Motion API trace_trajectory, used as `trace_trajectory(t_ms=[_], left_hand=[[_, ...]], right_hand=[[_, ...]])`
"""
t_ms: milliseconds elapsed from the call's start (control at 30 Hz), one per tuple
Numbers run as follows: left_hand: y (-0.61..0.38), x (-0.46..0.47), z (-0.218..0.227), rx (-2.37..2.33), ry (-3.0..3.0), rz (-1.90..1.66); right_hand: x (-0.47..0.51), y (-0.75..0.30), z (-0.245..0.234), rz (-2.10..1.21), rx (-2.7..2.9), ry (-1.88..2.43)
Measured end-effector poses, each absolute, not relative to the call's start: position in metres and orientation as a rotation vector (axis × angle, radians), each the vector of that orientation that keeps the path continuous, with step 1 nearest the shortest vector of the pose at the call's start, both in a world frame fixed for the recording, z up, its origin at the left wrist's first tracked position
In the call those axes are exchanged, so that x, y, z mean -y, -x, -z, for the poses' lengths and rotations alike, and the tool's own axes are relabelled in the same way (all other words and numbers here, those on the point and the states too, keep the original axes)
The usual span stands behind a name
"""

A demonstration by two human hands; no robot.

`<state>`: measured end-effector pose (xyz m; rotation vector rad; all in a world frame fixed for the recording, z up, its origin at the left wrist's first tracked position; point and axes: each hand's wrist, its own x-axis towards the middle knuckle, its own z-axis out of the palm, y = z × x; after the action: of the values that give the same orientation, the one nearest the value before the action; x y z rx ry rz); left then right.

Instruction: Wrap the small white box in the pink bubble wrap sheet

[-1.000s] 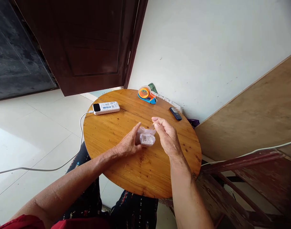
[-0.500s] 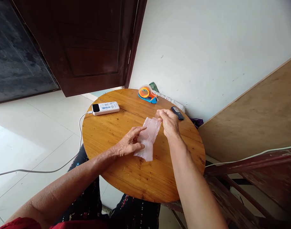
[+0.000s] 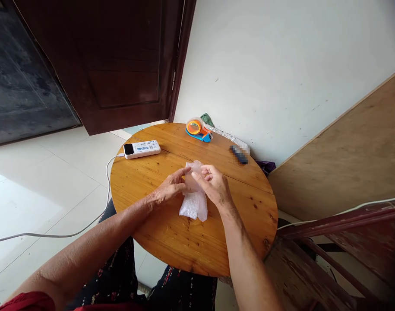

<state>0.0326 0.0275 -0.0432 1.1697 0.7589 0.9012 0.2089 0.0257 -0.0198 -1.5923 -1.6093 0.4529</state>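
Left hand (image 3: 171, 185) is kinda spread, right hand (image 3: 215, 183) half-curled, grip can't be told; bubble wrap (image 3: 193, 205) is framed between them over the table (image 3: 165, 242), long axis pointed fore-and-aft; both are equally near.

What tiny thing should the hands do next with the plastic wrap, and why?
Maybe the right hand could fold up the near end of the plastic wrap: that end spreads loose over the table, while the left hand is at the wrap's left edge, well placed to steady it.
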Motion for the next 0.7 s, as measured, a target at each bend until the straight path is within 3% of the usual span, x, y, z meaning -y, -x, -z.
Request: trace_trajectory(t_ms=[233, 400, 700], left_hand=[[-0.040, -0.039, 0.023, -0.762, -1.202, -0.948], [-0.055, -0.052, 0.032, -0.807, -1.034, -1.058], [-0.061, -0.046, 0.042, -0.669, -0.948, -0.993]], right_hand=[[-0.033, -0.222, 0.039, -0.523, 1.450, 1.465], [-0.033, -0.237, 0.042, -0.671, 1.062, 1.438], [-0.027, -0.217, 0.041, -0.639, 1.363, 1.444]])
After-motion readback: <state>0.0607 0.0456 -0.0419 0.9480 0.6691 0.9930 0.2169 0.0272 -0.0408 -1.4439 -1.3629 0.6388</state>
